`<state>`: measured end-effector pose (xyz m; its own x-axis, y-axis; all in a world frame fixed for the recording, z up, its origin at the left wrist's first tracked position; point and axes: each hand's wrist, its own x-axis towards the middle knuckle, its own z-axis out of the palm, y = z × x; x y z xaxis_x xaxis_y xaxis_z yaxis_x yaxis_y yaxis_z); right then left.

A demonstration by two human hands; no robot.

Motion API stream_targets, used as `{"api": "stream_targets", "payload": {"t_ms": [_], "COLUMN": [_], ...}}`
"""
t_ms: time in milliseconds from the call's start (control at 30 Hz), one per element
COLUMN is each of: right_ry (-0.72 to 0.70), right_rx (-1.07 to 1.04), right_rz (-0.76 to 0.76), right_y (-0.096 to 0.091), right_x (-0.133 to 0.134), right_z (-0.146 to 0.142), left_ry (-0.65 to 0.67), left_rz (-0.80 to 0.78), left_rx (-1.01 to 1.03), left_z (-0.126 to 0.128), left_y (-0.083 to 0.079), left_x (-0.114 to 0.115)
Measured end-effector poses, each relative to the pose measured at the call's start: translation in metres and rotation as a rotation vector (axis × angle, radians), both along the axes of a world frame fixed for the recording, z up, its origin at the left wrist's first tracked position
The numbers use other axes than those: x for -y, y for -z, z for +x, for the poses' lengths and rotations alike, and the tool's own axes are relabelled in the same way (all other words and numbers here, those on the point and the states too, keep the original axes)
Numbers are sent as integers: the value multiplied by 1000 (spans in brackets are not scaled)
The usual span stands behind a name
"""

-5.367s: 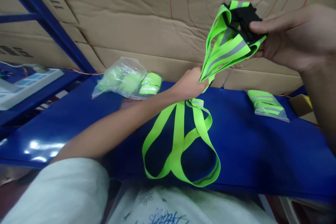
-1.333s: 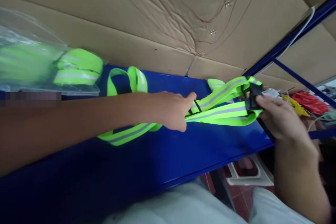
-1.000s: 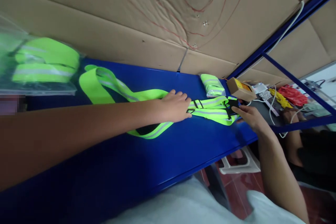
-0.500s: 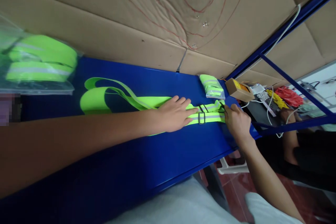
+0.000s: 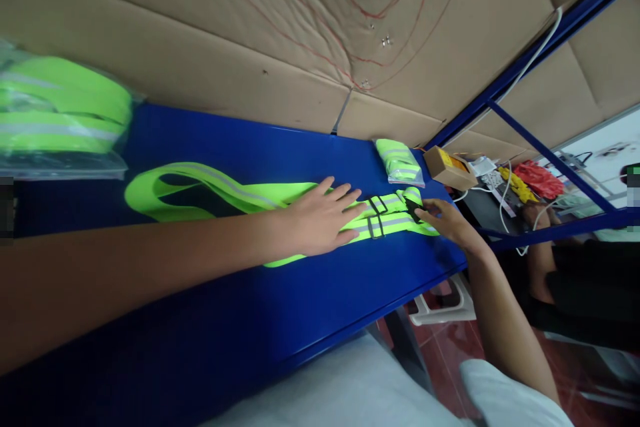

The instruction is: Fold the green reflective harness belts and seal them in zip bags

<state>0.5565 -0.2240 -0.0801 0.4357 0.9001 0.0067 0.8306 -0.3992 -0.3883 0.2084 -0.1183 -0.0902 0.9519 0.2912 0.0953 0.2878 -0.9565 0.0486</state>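
Observation:
A neon yellow-green reflective strap (image 5: 255, 195) with a grey stripe lies along the blue table, its left end in a loose loop. My left hand (image 5: 323, 217) rests flat on the strap with its fingers spread. To the right of those fingers, black slide adjusters (image 5: 375, 225) sit on two side-by-side lengths of the strap. At the strap's right end my right hand (image 5: 447, 221) pinches a black buckle (image 5: 413, 209) between thumb and fingers. Part of the strap is hidden under my left hand and forearm.
Bagged neon straps (image 5: 60, 107) lie at the far left, and a smaller bagged bundle (image 5: 399, 161) sits near the back. A cardboard box (image 5: 450, 170) stands by the blue frame bar (image 5: 550, 153). Another person's arm (image 5: 540, 267) is at the right.
My right hand has shifted its grip, and the black buckle now shows beside its fingertips. The strap's left loop has spread further left. My left hand's fingers are more spread.

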Motion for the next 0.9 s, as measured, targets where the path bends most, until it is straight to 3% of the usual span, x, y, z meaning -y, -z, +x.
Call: {"api": "stream_targets", "payload": {"t_ms": [233,400,533,667,800,900], "right_ry": [45,48,49,62,-97,-193], "right_rx": [-153,-114,58,306,769,836], "right_rz": [58,109,199,225,148,101], "right_y": [2,-7,-18,-21,-11,-5], "right_x": [1,1,-1,1,8,16], "right_z": [-8,-6,-13,-37,-69,-84], "left_ry": [-9,-3,13,-32,-47,-36], "left_rz": [16,16,-4,-113,-122,-101], "left_rx": [39,28,-43,-134,-78,-4], "left_z": [-3,-1,6,11,12,12], "left_y": [5,5,1,-2,4,10], "left_x": [1,6,11,11,11,12]}}
